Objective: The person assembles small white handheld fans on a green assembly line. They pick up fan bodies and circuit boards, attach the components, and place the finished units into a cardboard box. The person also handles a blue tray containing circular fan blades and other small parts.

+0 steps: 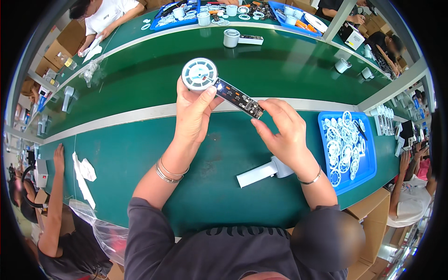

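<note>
1. Several dark letters (247, 231) cross the chest of the person's grey shirt (224, 261), seen upside down at the near edge.
2. 1 grey-white fan housing (261, 173) lies on the green bench (121, 140) beneath the right forearm, its handle pointing left; neither hand holds it.
3. To its right sits 1 blue tray (367, 164) heaped with white grille rings (333, 148). Well to the left lie crumpled white sheets (80, 179), with a clear plastic bag (105, 231) nearer the person.
4. The right hand (284, 130) pinches the near-right end of a black circuit board (238, 99) between thumb and fingertips.
5. The board's long axis slants from that pinch toward the far left, where it meets a round fan head (199, 74) with a spoked grille. The left hand (192, 109) grasps this head, its thumb at the joint, so it is the hand nearer the head. Any print on the board is too small to read.
6. Beyond the metal rail (317, 104), 1 similar fan unit (231, 38) rests on a green surface (289, 65).
7. Farthest, at the left, a co-worker in a white shirt (109, 17) handles white material; small chest lettering shows there.
</note>
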A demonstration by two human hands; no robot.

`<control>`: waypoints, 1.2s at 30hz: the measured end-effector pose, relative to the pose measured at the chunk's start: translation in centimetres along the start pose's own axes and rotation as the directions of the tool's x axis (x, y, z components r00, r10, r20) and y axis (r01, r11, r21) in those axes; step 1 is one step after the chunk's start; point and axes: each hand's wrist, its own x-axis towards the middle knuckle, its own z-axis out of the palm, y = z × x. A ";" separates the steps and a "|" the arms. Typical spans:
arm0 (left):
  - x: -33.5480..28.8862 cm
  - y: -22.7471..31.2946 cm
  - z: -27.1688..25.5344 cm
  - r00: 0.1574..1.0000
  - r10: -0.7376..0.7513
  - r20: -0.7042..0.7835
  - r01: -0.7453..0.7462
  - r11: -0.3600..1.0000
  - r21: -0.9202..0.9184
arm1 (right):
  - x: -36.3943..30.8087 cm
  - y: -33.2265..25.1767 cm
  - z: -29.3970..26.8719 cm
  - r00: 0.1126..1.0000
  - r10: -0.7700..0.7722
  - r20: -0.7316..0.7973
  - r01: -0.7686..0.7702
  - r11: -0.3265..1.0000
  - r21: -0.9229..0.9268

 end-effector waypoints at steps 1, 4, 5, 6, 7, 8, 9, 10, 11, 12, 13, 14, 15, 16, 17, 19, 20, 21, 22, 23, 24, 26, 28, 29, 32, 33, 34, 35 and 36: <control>0.0 0.0 0.0 1.000 -0.005 -0.001 0.005 1.000 -0.005 | 0.0 -0.1 0.1 1.000 -0.003 -0.018 0.003 1.000 -0.004; -0.1 -0.1 0.1 1.000 -0.017 -0.002 0.017 1.000 -0.016 | -0.1 -0.2 0.2 0.999 0.007 -0.033 -0.007 1.000 0.001; -0.1 -0.2 0.1 1.000 -0.017 -0.001 0.017 1.000 -0.018 | -0.1 -0.3 0.2 0.999 0.013 -0.030 -0.013 1.000 0.005; -0.1 -0.2 0.1 1.000 -0.017 0.001 0.017 1.000 -0.020 | -0.2 -0.4 0.2 0.999 0.042 -0.012 -0.041 0.999 0.017; -0.2 -0.2 0.1 1.000 -0.019 -0.002 0.019 1.000 -0.010 | -0.3 -0.4 0.2 0.998 0.069 0.007 -0.069 0.997 0.030; -0.3 -0.1 0.3 1.000 -0.020 -0.005 0.020 1.000 0.000 | -0.5 -0.5 0.2 0.995 0.096 0.026 -0.097 0.994 0.041; -0.4 -0.2 0.5 1.000 -0.021 -0.007 0.021 1.000 0.010 | -0.5 -0.7 0.0 0.984 0.157 0.089 -0.165 0.981 0.098; -0.5 -0.5 0.6 0.999 0.028 0.036 -0.030 0.998 0.047 | -0.4 -0.9 -0.2 0.965 0.212 0.154 -0.235 0.960 0.150; -0.7 -0.8 0.8 0.994 0.075 0.082 -0.081 0.993 0.081 | -0.3 -1.1 -0.4 0.940 0.262 0.221 -0.306 0.932 0.196; -0.8 -0.9 1.0 0.986 0.088 0.143 -0.095 0.994 0.048 | -0.3 -1.2 -0.5 0.914 0.304 0.268 -0.377 0.881 0.286; -1.1 -0.9 1.1 0.980 0.059 0.191 -0.070 0.996 0.050 | -0.3 -1.2 -0.5 0.885 0.340 0.319 -0.446 0.815 0.370; -1.5 -0.8 1.3 0.978 0.050 0.200 -0.057 0.998 0.028 | -0.3 -1.3 -0.6 0.852 0.368 0.373 -0.512 0.735 0.444; -1.7 -0.6 1.6 0.977 0.041 0.210 -0.043 0.999 0.006 | -0.2 -1.3 -0.8 0.828 0.363 0.428 -0.546 0.700 0.461; -1.7 -0.6 1.6 0.976 0.033 0.215 -0.036 0.999 0.011 | 0.1 -1.3 -1.0 0.801 0.356 0.480 -0.579 0.664 0.473; -1.6 -0.5 1.5 0.975 0.026 0.219 -0.030 0.999 0.016 | 0.2 -1.4 -1.1 0.774 0.346 0.531 -0.612 0.627 0.483; -1.4 -0.5 1.5 0.973 0.009 0.230 -0.013 1.000 0.015 | 0.1 -1.5 -1.1 0.777 0.358 0.518 -0.608 0.642 0.467; -1.3 -0.5 1.6 0.972 0.001 0.237 -0.003 1.000 0.010 | 0.0 -1.6 -1.1 0.779 0.364 0.511 -0.606 0.650 0.460; -1.2 -0.5 1.7 0.970 -0.008 0.244 0.007 1.000 0.004 | -0.1 -1.6 -1.1 0.779 0.367 0.508 -0.602 0.664 0.443; -1.3 -0.5 1.7 0.972 -0.006 0.236 0.003 1.000 0.016 | -0.2 -1.5 -0.9 0.780 0.368 0.506 -0.598 0.678 0.428; -1.4 -0.5 1.6 0.973 -0.005 0.229 -0.002 1.000 0.027 | -0.2 -1.5 -0.7 0.781 0.369 0.504 -0.594 0.691 0.413; -1.5 -0.5 1.6 0.975 -0.003 0.222 -0.006 0.999 0.039 | -0.2 -1.6 -0.6 0.786 0.367 0.497 -0.585 0.700 0.409; -1.7 -0.6 1.6 0.974 -0.019 0.226 0.010 0.999 0.040 | -0.4 -1.7 -0.4 0.795 0.363 0.486 -0.572 0.716 0.399; -1.8 -0.7 1.5 0.970 -0.029 0.243 0.021 0.999 0.034 | -0.7 -1.4 -0.4 0.767 0.355 0.534 -0.606 0.674 0.423; -1.9 -0.7 1.5 0.966 -0.030 0.257 0.024 0.999 0.027 | -0.8 -1.2 -0.3 0.753 0.349 0.558 -0.623 0.651 0.433; -1.7 -1.0 1.2 0.967 0.001 0.254 -0.018 0.998 0.065 | -0.9 -1.1 0.2 0.786 0.318 0.531 -0.609 0.547 0.574; -1.6 -1.1 1.1 0.969 0.017 0.246 -0.040 0.995 0.088 | -0.8 -1.2 0.2 0.761 0.340 0.552 -0.645 0.485 0.591; -1.6 -1.0 1.2 0.971 0.007 0.239 -0.026 0.997 0.078 | -0.6 -1.3 0.1 0.735 0.355 0.577 -0.677 0.418 0.605; -1.6 -0.9 1.3 0.973 -0.003 0.232 -0.013 0.998 0.069 | -0.4 -1.4 0.1 0.708 0.367 0.603 -0.706 0.350 0.616; -1.7 -0.9 1.3 0.974 -0.013 0.225 0.000 0.998 0.059 | -0.5 -1.3 0.3 0.706 0.371 0.603 -0.708 0.347 0.615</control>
